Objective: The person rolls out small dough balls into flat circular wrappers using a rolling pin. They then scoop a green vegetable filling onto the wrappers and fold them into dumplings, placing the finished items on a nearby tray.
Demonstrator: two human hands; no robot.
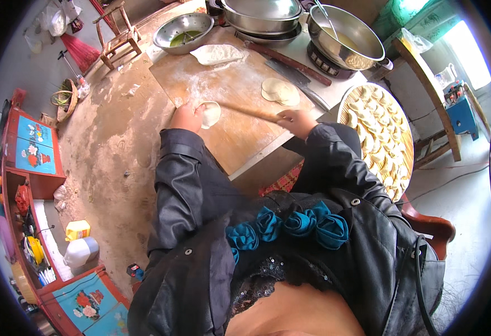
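Observation:
My left hand (188,117) holds the edge of a round dough wrapper (210,114) at the left edge of the floured wooden board (237,143). A thin wooden rolling pin (249,111) is gripped at its right end by my right hand (296,122); its other end lies close to the wrapper. Several flat wrappers (280,91) overlap in a stack on the board's right part. Behind them are a cleaver (289,73) and a thick dark rolling pin (291,63). A bowl-like scoop with flour (217,54) sits at the board's far edge.
A round woven tray (344,98) full of dumplings stands at the right. Along the far side are a steel bowl of green food (163,40), a lidded steel pan (262,19) and a deep steel pot (369,50) on an electric cooker (325,63). A wooden chair (119,41) stands beyond.

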